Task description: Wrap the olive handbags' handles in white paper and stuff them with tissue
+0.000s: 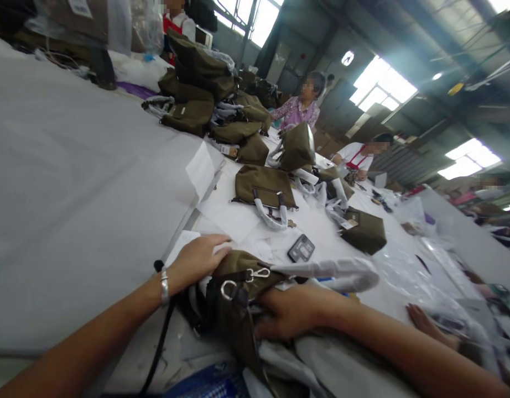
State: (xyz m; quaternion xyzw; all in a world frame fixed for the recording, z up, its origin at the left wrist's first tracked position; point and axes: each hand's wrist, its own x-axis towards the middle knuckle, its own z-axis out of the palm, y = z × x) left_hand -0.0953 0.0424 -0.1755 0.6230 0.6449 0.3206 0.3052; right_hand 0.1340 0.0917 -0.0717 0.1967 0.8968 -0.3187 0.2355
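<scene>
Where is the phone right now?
In the head view, the phone lies on the white table, right of center, just beyond the right hand and left of a boxy olive bag.

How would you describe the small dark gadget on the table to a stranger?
On the white table, find the olive bag that the right hand touches. Just beyond it, before the next olive bag, lies the small dark gadget: a flat, rounded rectangle with pale markings, unlike the soft bags around it.

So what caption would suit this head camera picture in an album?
Two hands work at an olive bag, with more bags along the white table.
</scene>
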